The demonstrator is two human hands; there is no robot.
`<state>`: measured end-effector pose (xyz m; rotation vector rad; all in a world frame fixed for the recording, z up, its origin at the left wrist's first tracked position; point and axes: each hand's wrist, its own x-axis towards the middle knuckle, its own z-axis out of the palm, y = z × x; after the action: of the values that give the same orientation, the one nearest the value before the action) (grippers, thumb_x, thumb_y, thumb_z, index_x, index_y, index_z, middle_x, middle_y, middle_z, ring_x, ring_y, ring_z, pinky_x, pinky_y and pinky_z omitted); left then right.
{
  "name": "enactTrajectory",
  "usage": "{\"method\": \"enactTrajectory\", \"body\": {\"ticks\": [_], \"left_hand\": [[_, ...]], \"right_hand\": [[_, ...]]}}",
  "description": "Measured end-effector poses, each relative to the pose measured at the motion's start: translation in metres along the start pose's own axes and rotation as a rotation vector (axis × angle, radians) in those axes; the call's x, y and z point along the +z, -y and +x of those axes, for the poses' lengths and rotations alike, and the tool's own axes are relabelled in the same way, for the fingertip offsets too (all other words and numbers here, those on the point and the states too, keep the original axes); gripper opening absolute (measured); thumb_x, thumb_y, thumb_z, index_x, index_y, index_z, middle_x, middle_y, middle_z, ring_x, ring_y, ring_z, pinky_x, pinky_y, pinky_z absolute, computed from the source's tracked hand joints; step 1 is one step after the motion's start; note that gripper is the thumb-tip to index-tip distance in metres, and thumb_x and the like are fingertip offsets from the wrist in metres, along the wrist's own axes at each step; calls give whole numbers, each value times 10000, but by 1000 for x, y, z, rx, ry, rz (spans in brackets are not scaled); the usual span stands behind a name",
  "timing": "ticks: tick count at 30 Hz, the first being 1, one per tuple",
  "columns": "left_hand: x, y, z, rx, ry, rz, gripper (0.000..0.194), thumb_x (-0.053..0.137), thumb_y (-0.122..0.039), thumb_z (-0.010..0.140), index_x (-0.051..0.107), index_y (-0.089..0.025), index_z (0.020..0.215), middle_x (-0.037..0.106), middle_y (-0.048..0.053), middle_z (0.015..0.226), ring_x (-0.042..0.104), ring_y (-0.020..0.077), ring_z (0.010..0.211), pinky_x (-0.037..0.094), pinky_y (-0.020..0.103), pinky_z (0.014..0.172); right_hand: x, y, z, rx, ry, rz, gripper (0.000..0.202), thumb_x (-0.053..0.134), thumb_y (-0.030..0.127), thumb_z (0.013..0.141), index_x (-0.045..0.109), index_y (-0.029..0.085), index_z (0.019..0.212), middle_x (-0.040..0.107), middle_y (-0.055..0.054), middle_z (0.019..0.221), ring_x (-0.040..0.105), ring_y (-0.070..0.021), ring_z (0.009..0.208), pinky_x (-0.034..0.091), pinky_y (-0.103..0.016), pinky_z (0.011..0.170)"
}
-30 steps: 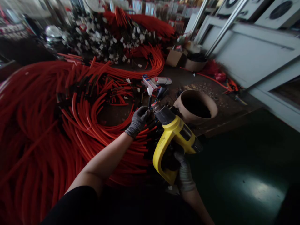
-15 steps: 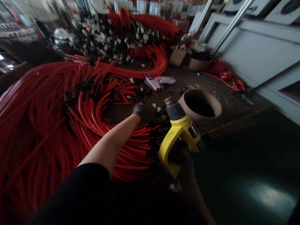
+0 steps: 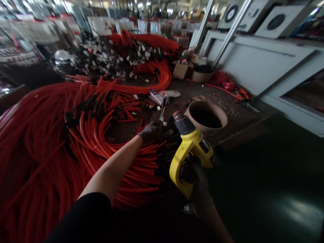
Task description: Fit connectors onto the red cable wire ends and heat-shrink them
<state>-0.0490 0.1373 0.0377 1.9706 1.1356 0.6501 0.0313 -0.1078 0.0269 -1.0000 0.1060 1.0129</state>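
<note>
My left hand [image 3: 152, 131], in a dark grey glove, is closed round the end of a cable. Thin wires [image 3: 162, 113], greenish and yellow, stick up past its fingers, with dark tips at the top. My right hand [image 3: 199, 180], gloved too, grips the handle of a yellow heat gun [image 3: 181, 152]. The gun's dark collar and metal nozzle point up and left, close to the wires but apart from them. Below my left hand lies a bundle of red cables [image 3: 141, 172] with black ends. The fingertips of my left hand are partly hidden in shadow.
A round tub [image 3: 222, 118] with dark contents stands right of the heat gun. Small boxes [image 3: 158, 97] and white connectors lie on the dark table. More red cables [image 3: 35, 135] pile up at left. A cardboard box [image 3: 180, 71] and grey panel [image 3: 263, 64] are farther back.
My left hand has come back toward me with the cable end, and its wires now stand up in view. The heat gun stays in my right hand. My view has tilted up.
</note>
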Motion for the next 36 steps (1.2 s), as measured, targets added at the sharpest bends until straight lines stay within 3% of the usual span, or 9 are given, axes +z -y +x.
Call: {"method": "enactTrajectory", "body": {"ticks": [2, 4, 7, 9, 19, 25, 28, 31, 36], "left_hand": [[2, -7, -3, 38, 22, -149, 384, 438, -389, 945, 685, -118, 832, 540, -37, 549, 494, 97, 457, 474, 186, 468], [4, -12, -6, 52, 82, -423, 286, 506, -368, 919, 666, -137, 967, 640, -1, 695, 538, 78, 532, 485, 180, 539], [6, -15, -13, -3, 160, -913, 380, 775, -413, 700, 647, -160, 953, 651, -2, 769, 538, 84, 612, 470, 202, 587], [7, -15, -17, -43, 169, -1036, 468, 864, -415, 561, 633, -163, 880, 617, -24, 723, 518, 88, 626, 453, 210, 587], [9, -17, -21, -18, 140, -970, 357, 838, -359, 611, 577, -152, 741, 554, -41, 680, 461, 81, 628, 403, 205, 578], [12, -15, -20, -19, 110, -997, 462, 866, -438, 565, 516, -156, 671, 509, -56, 631, 434, 69, 601, 384, 195, 549], [13, -14, -21, -45, 111, -1014, 520, 880, -478, 532, 487, -160, 655, 484, -67, 602, 418, 62, 569, 388, 196, 538], [15, -14, -21, -56, 120, -1008, 524, 876, -506, 530, 511, -157, 672, 512, -58, 613, 443, 68, 574, 406, 200, 545], [19, -12, -22, -84, 89, -995, 451, 851, -471, 584, 579, -150, 745, 585, -27, 672, 521, 100, 649, 444, 211, 593]], "right_hand": [[1, 1, 1, -24, 20, -10, 305, 824, 344, 649, 726, 238, 917, 731, 25, 787, 677, -179, 718, 575, -301, 670], [3, 2, 2, -73, 21, -32, 263, 787, 360, 691, 731, 243, 920, 747, 11, 838, 694, -205, 818, 582, -332, 768], [4, 2, 1, -89, 2, -60, 259, 751, 379, 721, 733, 252, 945, 752, 4, 850, 695, -236, 901, 575, -390, 851], [6, 2, 0, -68, -14, -53, 288, 757, 385, 710, 730, 263, 969, 757, 8, 877, 698, -245, 900, 579, -417, 845], [4, 0, -5, -6, -115, -40, 333, 778, 403, 677, 734, 274, 981, 764, 4, 1005, 685, -260, 1009, 560, -450, 925], [-1, -1, -20, 130, -33, -55, 335, 689, 491, 782, 737, 257, 1018, 773, -16, 940, 696, -274, 995, 570, -460, 906], [-4, 0, -22, 137, -14, -31, 321, 701, 463, 783, 734, 253, 1024, 774, -14, 882, 702, -269, 973, 572, -452, 895], [-9, 1, -16, 73, -31, -30, 289, 753, 402, 734, 736, 265, 989, 775, 4, 888, 706, -256, 946, 575, -439, 882], [-9, 1, -4, 42, -100, 26, 422, 878, 315, 519, 745, 253, 914, 775, 21, 929, 710, -217, 879, 594, -351, 811]]}}
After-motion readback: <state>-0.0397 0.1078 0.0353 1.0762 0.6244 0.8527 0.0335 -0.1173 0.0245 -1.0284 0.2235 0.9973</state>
